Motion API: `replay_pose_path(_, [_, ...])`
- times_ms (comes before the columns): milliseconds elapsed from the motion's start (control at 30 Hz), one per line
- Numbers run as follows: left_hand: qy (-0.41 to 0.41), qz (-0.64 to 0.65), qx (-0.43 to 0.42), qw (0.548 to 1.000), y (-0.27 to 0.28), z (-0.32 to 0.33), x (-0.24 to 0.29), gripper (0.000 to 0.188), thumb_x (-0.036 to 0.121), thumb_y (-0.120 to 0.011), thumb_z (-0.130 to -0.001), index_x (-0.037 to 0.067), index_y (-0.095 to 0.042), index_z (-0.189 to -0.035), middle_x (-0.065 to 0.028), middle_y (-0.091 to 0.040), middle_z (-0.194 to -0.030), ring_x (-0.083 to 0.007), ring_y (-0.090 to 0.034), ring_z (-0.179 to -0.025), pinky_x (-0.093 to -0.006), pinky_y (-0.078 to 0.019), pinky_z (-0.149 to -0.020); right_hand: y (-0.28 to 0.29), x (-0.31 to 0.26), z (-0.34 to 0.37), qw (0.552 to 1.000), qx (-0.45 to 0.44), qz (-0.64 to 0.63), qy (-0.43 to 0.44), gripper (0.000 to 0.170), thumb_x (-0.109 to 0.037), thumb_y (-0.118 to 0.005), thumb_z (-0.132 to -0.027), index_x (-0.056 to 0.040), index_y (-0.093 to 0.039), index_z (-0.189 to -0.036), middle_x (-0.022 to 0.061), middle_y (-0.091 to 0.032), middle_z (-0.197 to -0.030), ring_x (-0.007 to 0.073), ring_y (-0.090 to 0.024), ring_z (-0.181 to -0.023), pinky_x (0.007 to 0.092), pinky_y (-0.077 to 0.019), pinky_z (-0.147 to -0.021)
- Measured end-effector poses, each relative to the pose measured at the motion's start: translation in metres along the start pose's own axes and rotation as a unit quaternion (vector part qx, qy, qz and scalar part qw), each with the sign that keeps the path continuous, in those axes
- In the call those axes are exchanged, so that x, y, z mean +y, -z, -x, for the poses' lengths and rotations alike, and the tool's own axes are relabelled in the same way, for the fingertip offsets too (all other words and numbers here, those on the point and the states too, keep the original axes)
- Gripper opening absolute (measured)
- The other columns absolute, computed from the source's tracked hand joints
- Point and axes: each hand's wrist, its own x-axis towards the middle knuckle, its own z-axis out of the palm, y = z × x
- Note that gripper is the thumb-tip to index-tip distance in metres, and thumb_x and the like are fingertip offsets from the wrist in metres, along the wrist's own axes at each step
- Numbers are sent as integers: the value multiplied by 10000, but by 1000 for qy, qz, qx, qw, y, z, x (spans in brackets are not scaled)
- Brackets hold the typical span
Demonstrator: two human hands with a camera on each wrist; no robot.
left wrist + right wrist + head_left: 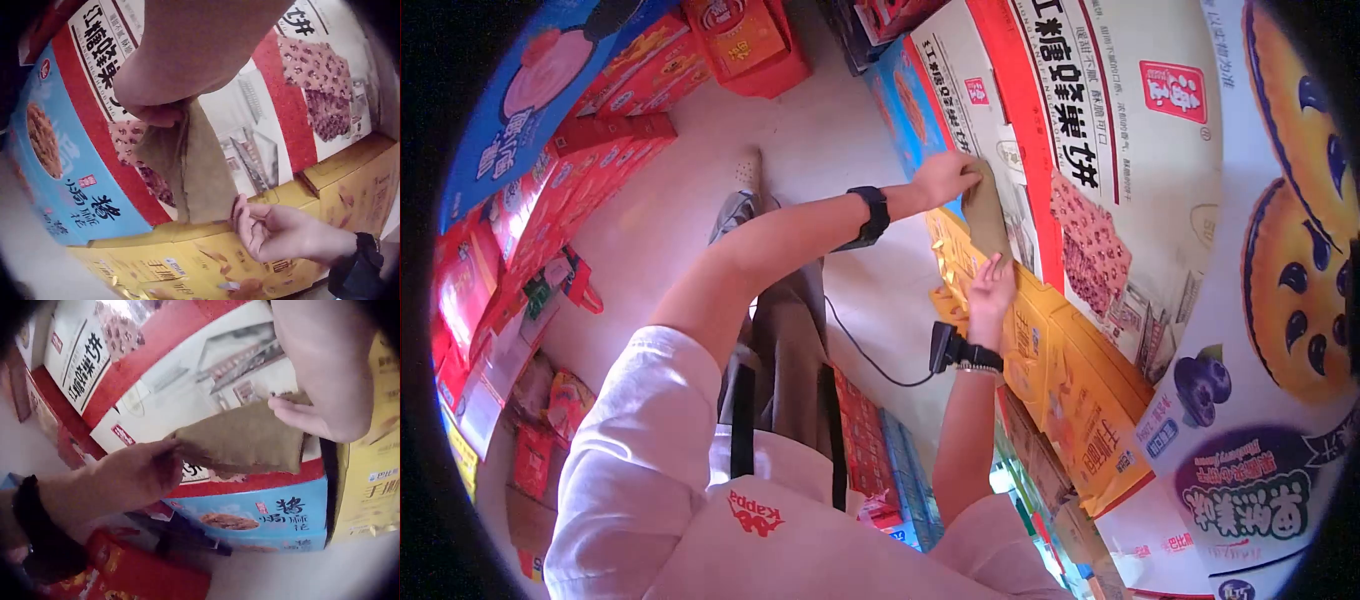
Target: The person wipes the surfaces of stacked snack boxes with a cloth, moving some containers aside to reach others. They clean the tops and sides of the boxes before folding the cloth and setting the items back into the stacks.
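Note:
An olive-brown cloth (pixel 986 215) is stretched between two hands against the fronts of stacked boxes. The left hand (pixel 948 180) grips its upper end, and in the left wrist view the thumb and fingers of that left hand (pixel 147 94) close on the bunched top of the cloth (pixel 209 178). At the lower corner, the right hand (pixel 992 292) holds the edge with its fingertips; in the left wrist view this right hand (pixel 281 231) has its other fingers loosely bent. The right wrist view shows the cloth (pixel 244 440) spread flat, with the right hand (pixel 331 394) at its far end.
Yellow boxes (pixel 1090 430) run below the white and red cartons (pixel 1140 130), beside a blue box (pixel 69 162). Red packages (pixel 615 160) stand across the pale floor (pixel 820 120). A black cable (pixel 860 355) hangs near the right wrist.

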Motion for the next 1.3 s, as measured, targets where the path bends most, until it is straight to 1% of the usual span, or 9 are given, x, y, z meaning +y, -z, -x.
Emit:
replay_pose_path(100, [-28, 54, -5, 998, 0, 4, 7, 238, 244, -585, -796, 35, -627, -901, -164, -619, -780, -279, -601, -698, -348, -466, -649, 5, -12, 17, 1000, -25, -3, 18, 301, -225, -561, -869, -75, -468, -1113, 54, -527, -1048, 126, -542, -903, 227, -455, -762])
replay_pose_path(300, [-29, 77, 9, 997, 17, -6, -4, 248, 243, -584, -798, 26, -624, -912, -156, -626, -776, -271, -614, -711, -358, -472, -649, -9, -8, 19, 993, -111, 25, -25, 295, -219, -577, -862, -60, -472, -1088, 60, -534, -1022, 145, -529, -912, 231, -436, -793])
replay_pose_path(433, [15, -30, 102, 994, 57, -25, -10, 287, 305, -550, -793, 83, -637, -952, -151, -637, -776, -284, -625, -732, -380, -484, -655, -42, 3, 10, 987, -147, 68, -18, 317, -224, -581, -860, -54, -468, -1102, 58, -532, -1018, 154, -518, -916, 244, -434, -784])
replay_pose_path(600, [-37, -63, 225, 972, 126, -53, 10, 281, 300, -556, -788, 109, -647, -974, -109, -640, -704, -258, -636, -693, -382, -487, -645, -127, 16, 38, 954, -264, 139, 16, 331, -246, -600, -849, -73, -477, -1102, 29, -526, -1000, 142, -500, -893, 279, -402, -793])
replay_pose_path(667, [-66, -21, 301, 951, 144, -62, 24, 265, 284, -563, -782, 109, -653, -960, -97, -639, -691, -241, -633, -663, -364, -487, -624, -152, 29, 44, 962, -247, 117, 24, 313, -256, -606, -844, -83, -488, -1077, 20, -520, -979, 130, -493, -876, 269, -395, -776])
replay_pose_path(733, [-81, -22, 286, 955, 156, -69, 29, 251, 268, -572, -778, 97, -659, -940, -71, -649, -695, -226, -635, -652, -344, -491, -620, -166, 41, 46, 971, -223, 85, 30, 296, -266, -611, -839, -92, -500, -1051, 12, -515, -958, 119, -485, -859, 260, -388, -760])
replay_pose_path(967, [9, -34, 40, 999, 185, -86, 7, 302, 267, -598, -829, 37, -624, -1023, -63, -643, -770, -126, -622, -658, -242, -503, -529, -164, 52, 34, 984, -165, 51, 53, 240, -278, -647, -809, -126, -538, -959, -4, -519, -815, 105, -499, -746, 263, -387, -667])
replay_pose_path(1233, [4, -100, -141, 985, 199, -68, -65, 311, 238, -598, -831, 6, -606, -1038, -45, -622, -750, -107, -567, -604, -252, -477, -531, -158, 62, 40, 984, -97, 88, 121, 280, -258, -647, -809, -69, -569, -1000, 16, -575, -923, 134, -534, -802, 279, -413, -697])
replay_pose_path(1300, [-266, -120, -206, 934, 190, -66, -121, 284, 227, -573, -842, 12, -616, -1022, -31, -602, -716, -98, -539, -605, -255, -457, -545, -160, 70, 53, 975, -69, 117, 178, 274, -243, -628, -822, -47, -573, -1006, 20, -580, -914, 130, -533, -804, 278, -417, -723])
